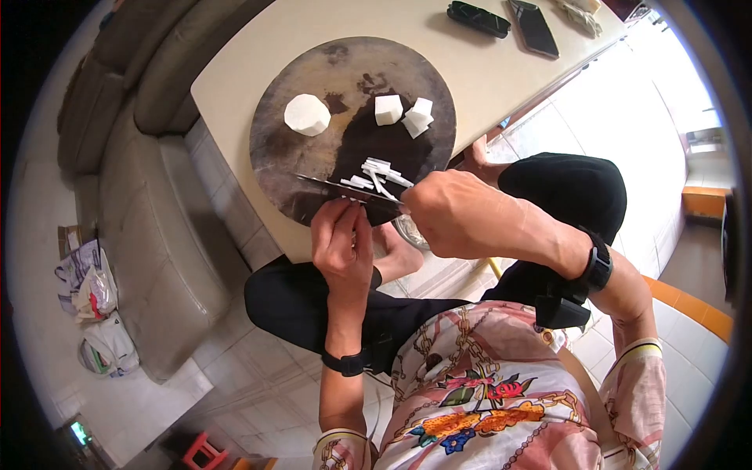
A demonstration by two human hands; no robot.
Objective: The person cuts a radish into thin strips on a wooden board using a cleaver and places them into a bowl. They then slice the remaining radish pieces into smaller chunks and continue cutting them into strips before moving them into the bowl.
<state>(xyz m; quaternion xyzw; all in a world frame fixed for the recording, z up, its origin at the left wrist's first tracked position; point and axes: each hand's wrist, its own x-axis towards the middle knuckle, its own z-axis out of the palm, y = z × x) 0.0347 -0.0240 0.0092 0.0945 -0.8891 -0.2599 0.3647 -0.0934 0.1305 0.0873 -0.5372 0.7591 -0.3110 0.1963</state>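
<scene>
My right hand [446, 210] is closed round the handle of a kitchen knife [337, 188], its blade pointing left across the near part of a round, dark-stained chopping board [274, 168]. Against the near side of the blade, the bent fingers of my left hand [341, 239] press on a piece of white vegetable [356, 202], mostly hidden beneath them. Just beyond the blade lies a loose heap of thin white strips [380, 174]. Farther back on the board sit a large round white chunk [307, 115], a smaller block [388, 110] and some thick slices [419, 117].
The board rests on a cream table [227, 78]. A black case [478, 19] and a phone [534, 28] lie at its far right. Below the board's near edge, a bowl [410, 233] shows partly behind my right hand. A grey sofa [168, 243] stands at left.
</scene>
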